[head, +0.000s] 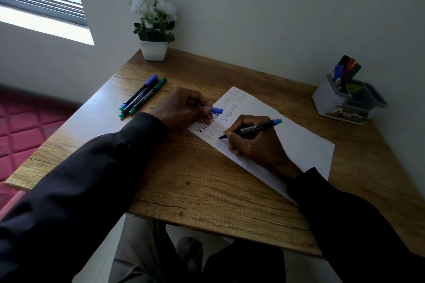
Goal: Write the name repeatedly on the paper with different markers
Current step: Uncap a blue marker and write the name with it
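Note:
A white sheet of paper lies slanted on the wooden table, with several lines of a handwritten name near its left end. My right hand grips a black marker with a teal end, its tip down at the third line of writing. My left hand rests on the paper's left corner and holds a blue marker cap between its fingers.
Three capped markers, blue and teal, lie side by side at the table's left. A white pot with a plant stands at the back left corner. A grey organiser with several markers stands at the back right by the wall.

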Demonstrator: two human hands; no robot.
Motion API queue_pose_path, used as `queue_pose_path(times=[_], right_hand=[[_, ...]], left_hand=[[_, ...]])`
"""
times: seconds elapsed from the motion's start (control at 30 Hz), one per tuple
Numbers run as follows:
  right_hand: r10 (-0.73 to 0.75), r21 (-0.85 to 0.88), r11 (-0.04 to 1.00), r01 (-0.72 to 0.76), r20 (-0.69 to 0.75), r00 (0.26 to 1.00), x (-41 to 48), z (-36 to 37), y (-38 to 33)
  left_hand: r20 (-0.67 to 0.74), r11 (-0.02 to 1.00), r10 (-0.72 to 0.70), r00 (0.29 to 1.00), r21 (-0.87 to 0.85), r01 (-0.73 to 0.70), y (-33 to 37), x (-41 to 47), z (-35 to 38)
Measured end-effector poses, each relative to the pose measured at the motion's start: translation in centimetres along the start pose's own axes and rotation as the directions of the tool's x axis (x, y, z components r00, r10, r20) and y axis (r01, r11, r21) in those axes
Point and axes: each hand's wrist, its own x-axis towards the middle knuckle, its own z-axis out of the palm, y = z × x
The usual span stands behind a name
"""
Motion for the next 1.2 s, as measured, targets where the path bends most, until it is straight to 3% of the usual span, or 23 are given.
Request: queue_pose_path(times=[0.07, 0.23, 0.73, 1.0, 1.2], right_hand=[[0.034, -0.081, 0.996, -0.034, 0.000, 0.999, 0.01, 0.08, 0.06], [-0.019, 0.078, 0.997, 0.022, -0.043, 0.999, -0.05, 0.16, 0.17], [0.033, 0.125, 0.992, -0.027, -0.045, 0.998, 0.03, 0.19, 0.32], [0.016, 0.041, 0.999, -0.012, -0.077, 0.997, 0.11, -0.08, 0.34], [0.017, 0.117, 0.993, -0.009, -0.068, 0.998, 0.04, -0.02, 0.34]], left_hand=[[-0.001, 1.000, -0.002, 1.000, 0.002, 0.002, 0.04, -0.01, 0.04], [0.002, 1.000, -0.009, 1.000, -0.015, 0.009, 0.03, 0.02, 0.06], [0.000, 1.000, -0.005, 1.000, 0.006, 0.005, 0.19, -0.15, 0.04], [0.008, 1.000, 0.000, 1.000, -0.006, 0.000, 0.19, -0.16, -0.01], [0.004, 1.000, 0.002, 1.000, 0.006, -0.002, 0.26, -0.23, 0.05]])
